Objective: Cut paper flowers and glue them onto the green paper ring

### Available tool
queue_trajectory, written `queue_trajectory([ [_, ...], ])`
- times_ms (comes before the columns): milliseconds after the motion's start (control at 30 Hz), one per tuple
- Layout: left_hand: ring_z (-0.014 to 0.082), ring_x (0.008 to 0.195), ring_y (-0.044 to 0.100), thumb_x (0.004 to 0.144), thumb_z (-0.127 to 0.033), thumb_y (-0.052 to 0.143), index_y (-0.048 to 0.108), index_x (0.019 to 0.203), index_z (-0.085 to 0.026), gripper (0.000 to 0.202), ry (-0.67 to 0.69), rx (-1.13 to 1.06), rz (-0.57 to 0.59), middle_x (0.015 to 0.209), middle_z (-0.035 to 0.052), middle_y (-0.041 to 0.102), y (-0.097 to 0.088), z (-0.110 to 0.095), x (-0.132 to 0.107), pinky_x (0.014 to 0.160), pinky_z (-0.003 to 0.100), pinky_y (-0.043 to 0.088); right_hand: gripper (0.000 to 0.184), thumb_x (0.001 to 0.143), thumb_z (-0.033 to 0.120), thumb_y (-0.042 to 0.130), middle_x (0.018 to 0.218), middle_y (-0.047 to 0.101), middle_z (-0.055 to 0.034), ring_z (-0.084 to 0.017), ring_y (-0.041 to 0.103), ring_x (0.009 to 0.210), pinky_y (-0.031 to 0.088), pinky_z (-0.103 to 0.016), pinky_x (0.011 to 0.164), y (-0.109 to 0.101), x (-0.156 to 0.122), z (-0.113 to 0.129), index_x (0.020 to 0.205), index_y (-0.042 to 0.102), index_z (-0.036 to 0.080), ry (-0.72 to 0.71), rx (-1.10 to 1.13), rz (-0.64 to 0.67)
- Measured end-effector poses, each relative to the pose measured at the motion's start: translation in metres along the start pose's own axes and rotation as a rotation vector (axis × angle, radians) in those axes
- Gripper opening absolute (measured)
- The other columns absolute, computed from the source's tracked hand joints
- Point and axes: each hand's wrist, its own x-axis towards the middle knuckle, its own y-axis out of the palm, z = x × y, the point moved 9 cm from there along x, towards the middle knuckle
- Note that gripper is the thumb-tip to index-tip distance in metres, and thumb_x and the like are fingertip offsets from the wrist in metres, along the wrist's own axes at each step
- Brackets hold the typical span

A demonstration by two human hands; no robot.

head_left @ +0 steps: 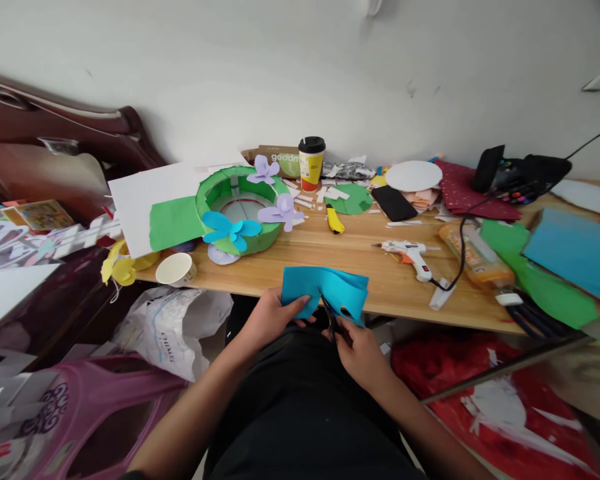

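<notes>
A folded sheet of blue paper point(303, 283) is held over the table's front edge. My left hand point(275, 317) is closed on its left side, the thumb lying on top. Black scissors point(329, 317) are in my right hand point(357, 347), their blades in the paper from its lower edge. A dark hole shows in the sheet to the right of the blades. Beyond the paper, a round green paper ring point(260, 243) stands on the table, with a blue paper flower point(233, 230) and purple paper flowers point(281, 212) on it.
On the wooden table point(350, 253) lie a white glue gun point(410, 257), a yellow cutter point(335, 220), a black phone point(394, 203) and a glue bottle point(477, 257). A lidded cup point(311, 163) stands behind; a paper bowl point(176, 270) is near the left front edge.
</notes>
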Motion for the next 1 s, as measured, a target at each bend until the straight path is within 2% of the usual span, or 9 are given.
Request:
queue_trajectory([
  [100, 0.0174, 0.057, 0.067, 0.079, -0.044, 0.07, 0.071, 0.078, -0.014, 0.03, -0.037, -0.023, 0.043, 0.07, 0.0083, 0.074, -0.001, -0.002, 0.002, 0.056, 0.026, 0.053, 0.022, 0.087, 0.025, 0.048, 0.094, 0.075, -0.0104, -0.027, 0.071, 0.088, 0.053, -0.034, 0.078, -0.005, 0.002, 0.005, 0.098, 0.066, 0.019, -0.016, -0.014, -0.033],
  [233, 0.0196, 0.071, 0.069, 0.077, -0.04, 0.074, 0.069, 0.095, -0.013, 0.032, -0.083, -0.457, 0.082, 0.086, 0.0088, 0.073, 0.012, 0.001, 0.0, 0.058, 0.028, 0.056, 0.019, 0.087, 0.028, 0.05, 0.091, 0.074, -0.0094, -0.025, 0.069, 0.085, 0.051, -0.032, 0.076, -0.013, 0.005, 0.014, 0.091, 0.066, 0.019, -0.003, -0.004, -0.085],
  [333, 0.0156, 0.073, 0.066, 0.074, -0.032, 0.077, 0.066, 0.093, -0.013, 0.029, -0.018, -0.731, -0.036, 0.083, 0.0049, 0.068, 0.018, 0.007, -0.001, 0.064, 0.026, 0.056, 0.018, 0.088, 0.029, 0.049, 0.09, 0.073, -0.0096, -0.024, 0.069, 0.082, 0.05, -0.032, 0.073, -0.013, 0.009, 0.017, 0.089, 0.064, 0.019, 0.011, 0.024, -0.091],
  [467, 0.0079, 0.063, 0.057, 0.07, -0.024, 0.081, 0.061, 0.078, -0.014, 0.024, 0.1, -0.866, -0.257, 0.068, -0.0021, 0.059, 0.017, 0.016, 0.0, 0.059, 0.019, 0.048, 0.017, 0.088, 0.027, 0.049, 0.093, 0.073, -0.0103, -0.025, 0.069, 0.088, 0.051, -0.032, 0.075, -0.008, 0.01, 0.02, 0.092, 0.063, 0.019, -0.005, 0.053, -0.089],
  [600, 0.0077, 0.058, 0.053, 0.069, -0.025, 0.081, 0.058, 0.075, -0.015, 0.026, 0.136, -0.819, -0.302, 0.064, -0.0039, 0.056, 0.021, 0.015, 0.007, 0.053, 0.02, 0.044, 0.012, 0.085, 0.024, 0.049, 0.085, 0.072, -0.0074, -0.023, 0.069, 0.077, 0.051, -0.03, 0.069, -0.001, 0.01, 0.022, 0.083, 0.06, 0.021, 0.012, 0.086, -0.069],
  [800, 0.0099, 0.055, 0.051, 0.072, -0.033, 0.078, 0.057, 0.067, -0.016, 0.027, 0.191, -0.529, -0.374, 0.06, -0.0027, 0.057, 0.012, 0.005, 0.005, 0.056, 0.024, 0.043, 0.021, 0.085, 0.023, 0.048, 0.093, 0.074, -0.0079, -0.023, 0.069, 0.082, 0.052, -0.031, 0.075, -0.002, 0.01, 0.027, 0.097, 0.066, 0.02, 0.01, 0.135, -0.037],
  [1000, 0.0111, 0.053, 0.05, 0.075, -0.037, 0.074, 0.056, 0.062, -0.017, 0.03, 0.216, -0.339, -0.394, 0.054, -0.003, 0.056, 0.007, -0.002, 0.001, 0.057, 0.025, 0.042, 0.021, 0.085, 0.023, 0.049, 0.09, 0.074, -0.0076, -0.023, 0.07, 0.081, 0.053, -0.029, 0.071, -0.004, 0.008, 0.023, 0.095, 0.067, 0.019, 0.015, 0.123, -0.041],
])
